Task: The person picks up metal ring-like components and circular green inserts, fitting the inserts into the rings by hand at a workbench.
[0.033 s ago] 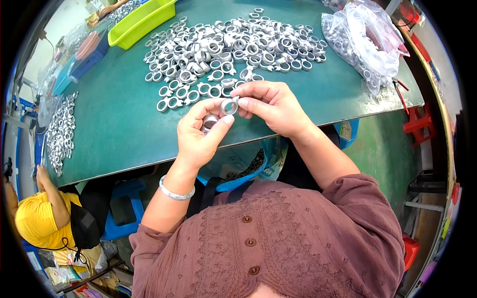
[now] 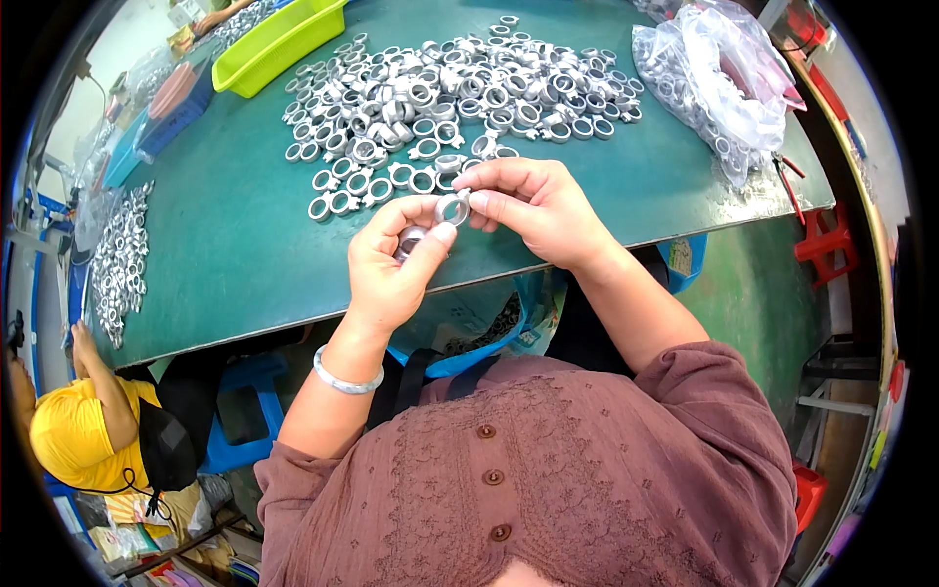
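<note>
A grey metal ring clamp (image 2: 451, 209) with a small lug is held up between both hands above the near edge of the green table. My left hand (image 2: 391, 259) is closed, its thumb and fingers on the ring's lower left side. More rings (image 2: 409, 242) are tucked in the left palm, partly hidden by the thumb. My right hand (image 2: 536, 210) pinches the ring's lug between thumb and forefinger. Just beyond the hands lies a large heap of similar grey rings (image 2: 421, 93), with loose ones along its near side.
A yellow-green basket (image 2: 279, 47) stands at the far left, a clear plastic bag of rings (image 2: 709, 83) at the right beside red-handled pliers (image 2: 787, 186). Smaller metal parts (image 2: 119, 259) lie left, near a person in yellow (image 2: 83, 435). Below the table edge is a blue-rimmed container (image 2: 460, 364).
My left thumb has shifted very slightly on the ring. Otherwise the hands and the heap look the same.
</note>
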The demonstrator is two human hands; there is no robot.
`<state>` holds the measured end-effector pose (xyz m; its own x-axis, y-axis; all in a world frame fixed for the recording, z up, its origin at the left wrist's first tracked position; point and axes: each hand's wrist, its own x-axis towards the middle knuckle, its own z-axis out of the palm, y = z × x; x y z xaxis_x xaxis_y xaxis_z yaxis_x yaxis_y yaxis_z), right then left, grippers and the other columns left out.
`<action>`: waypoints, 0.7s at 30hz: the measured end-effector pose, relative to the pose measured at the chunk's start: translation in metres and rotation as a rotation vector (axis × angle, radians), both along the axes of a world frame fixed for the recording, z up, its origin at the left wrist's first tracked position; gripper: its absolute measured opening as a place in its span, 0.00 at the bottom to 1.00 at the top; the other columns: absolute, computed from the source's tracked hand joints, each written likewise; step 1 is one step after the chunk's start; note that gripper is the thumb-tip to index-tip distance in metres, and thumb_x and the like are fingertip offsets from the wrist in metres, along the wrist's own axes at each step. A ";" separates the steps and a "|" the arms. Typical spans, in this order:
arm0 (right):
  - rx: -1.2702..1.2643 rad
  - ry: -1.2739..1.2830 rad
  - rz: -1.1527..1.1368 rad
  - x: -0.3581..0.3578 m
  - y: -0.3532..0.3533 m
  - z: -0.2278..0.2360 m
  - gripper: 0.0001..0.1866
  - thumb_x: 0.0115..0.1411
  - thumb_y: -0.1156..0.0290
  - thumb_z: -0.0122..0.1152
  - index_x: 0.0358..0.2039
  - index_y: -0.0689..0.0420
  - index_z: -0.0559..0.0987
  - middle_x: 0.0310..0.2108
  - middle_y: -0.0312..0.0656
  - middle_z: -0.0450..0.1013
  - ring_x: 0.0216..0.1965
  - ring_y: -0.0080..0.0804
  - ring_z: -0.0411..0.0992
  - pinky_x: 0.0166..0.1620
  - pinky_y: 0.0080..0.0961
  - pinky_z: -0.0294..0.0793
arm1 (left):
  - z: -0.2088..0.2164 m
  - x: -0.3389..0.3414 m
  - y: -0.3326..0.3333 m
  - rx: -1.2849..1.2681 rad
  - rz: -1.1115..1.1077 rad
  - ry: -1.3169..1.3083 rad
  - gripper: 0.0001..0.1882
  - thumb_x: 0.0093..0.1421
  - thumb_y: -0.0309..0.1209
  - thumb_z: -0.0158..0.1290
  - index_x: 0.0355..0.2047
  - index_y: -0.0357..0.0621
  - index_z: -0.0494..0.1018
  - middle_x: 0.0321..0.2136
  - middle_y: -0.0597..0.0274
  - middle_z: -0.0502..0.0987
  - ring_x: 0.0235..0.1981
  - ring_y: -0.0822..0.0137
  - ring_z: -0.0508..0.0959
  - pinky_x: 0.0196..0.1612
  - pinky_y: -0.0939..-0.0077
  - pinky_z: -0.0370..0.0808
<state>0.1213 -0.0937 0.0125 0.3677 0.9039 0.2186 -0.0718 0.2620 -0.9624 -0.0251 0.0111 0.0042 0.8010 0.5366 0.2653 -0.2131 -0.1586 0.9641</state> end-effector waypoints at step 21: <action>-0.151 -0.023 0.274 0.022 0.015 0.014 0.08 0.53 0.73 0.55 0.34 0.60 0.78 0.23 0.32 0.72 0.22 0.14 0.65 0.27 0.11 0.66 | 0.000 -0.001 0.005 -0.015 -0.137 0.097 0.05 0.53 0.24 0.52 0.30 0.37 0.73 0.23 0.66 0.74 0.21 0.81 0.70 0.23 0.91 0.64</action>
